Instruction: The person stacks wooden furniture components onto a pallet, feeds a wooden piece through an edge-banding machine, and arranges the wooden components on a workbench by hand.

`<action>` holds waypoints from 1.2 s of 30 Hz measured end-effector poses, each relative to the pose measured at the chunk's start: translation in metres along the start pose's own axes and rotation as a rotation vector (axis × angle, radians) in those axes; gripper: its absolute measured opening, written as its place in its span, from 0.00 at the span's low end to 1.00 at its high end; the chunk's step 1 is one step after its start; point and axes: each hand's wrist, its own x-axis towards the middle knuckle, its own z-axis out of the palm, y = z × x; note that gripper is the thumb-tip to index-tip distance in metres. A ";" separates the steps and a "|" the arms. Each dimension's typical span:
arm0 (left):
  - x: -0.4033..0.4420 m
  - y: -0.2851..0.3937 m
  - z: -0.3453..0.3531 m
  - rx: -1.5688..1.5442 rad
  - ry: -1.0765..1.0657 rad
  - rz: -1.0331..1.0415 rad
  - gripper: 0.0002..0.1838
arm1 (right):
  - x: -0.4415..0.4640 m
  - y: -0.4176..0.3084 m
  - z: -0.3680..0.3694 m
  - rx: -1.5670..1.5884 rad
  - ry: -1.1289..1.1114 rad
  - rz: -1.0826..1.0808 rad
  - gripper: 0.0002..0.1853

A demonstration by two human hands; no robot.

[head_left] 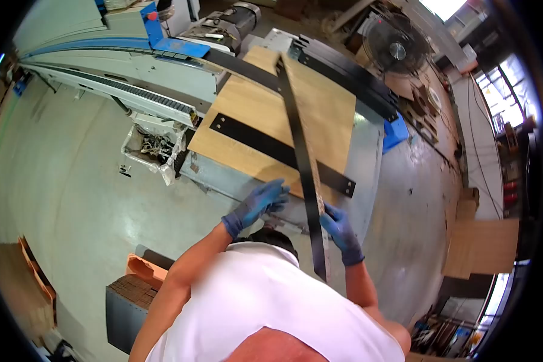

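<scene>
One wide head view looks forward and down onto the nearby board [327,108]

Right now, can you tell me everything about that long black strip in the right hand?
The long black strip is straight and narrow, with a dark face and a paler edge, maybe pressed wood. It slants over the wooden board, crossing above another black strip. The blue-gloved right hand holds it by that edge, nearer its close end. I can't tell whether it touches the board.

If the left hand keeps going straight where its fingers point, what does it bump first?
Probably the slanting black strip the right hand holds; it crosses just ahead of the left hand. Depth is unclear, so the wooden board might come first.
</scene>
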 end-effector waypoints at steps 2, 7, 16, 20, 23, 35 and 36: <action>-0.012 0.015 0.005 -0.092 -0.150 0.129 0.40 | 0.008 -0.020 0.035 0.014 -0.058 -0.087 0.26; -0.065 0.053 -0.023 -0.245 -0.190 0.411 0.42 | 0.040 -0.039 0.110 -0.074 -0.334 -0.164 0.30; -0.201 0.097 -0.110 -0.502 -0.017 0.862 0.43 | 0.066 -0.119 0.220 -0.387 -0.667 -0.417 0.33; -0.248 0.115 -0.142 -0.576 0.022 1.027 0.43 | 0.082 -0.138 0.248 -0.482 -0.772 -0.384 0.33; -0.277 0.134 -0.172 -0.604 -0.014 1.124 0.44 | 0.103 -0.156 0.276 -0.516 -0.821 -0.357 0.33; -0.389 0.238 -0.320 -0.594 0.475 1.267 0.38 | 0.278 -0.196 0.451 -0.379 -0.920 -0.517 0.26; -0.402 0.242 -0.336 -0.648 0.571 1.257 0.36 | 0.290 -0.197 0.472 -0.336 -0.916 -0.497 0.24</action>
